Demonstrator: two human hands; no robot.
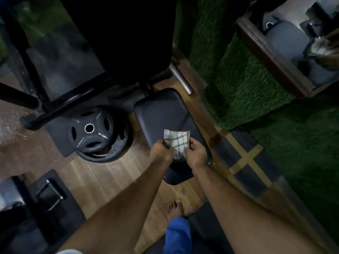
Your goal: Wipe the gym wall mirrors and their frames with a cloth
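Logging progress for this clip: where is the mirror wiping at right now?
Done: nothing in this view shows a wiped surface. In hand: the left hand and the right hand both grip the checked cloth over the black bench seat, apparently sorting or folding it. Left: the wood-framed mirror on the green turf wall, upper right, is not being touched, so glass and frame look still to do.

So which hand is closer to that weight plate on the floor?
Left. The left hand grips the checked cloth on the side toward the weight plate; the right hand is farther away.
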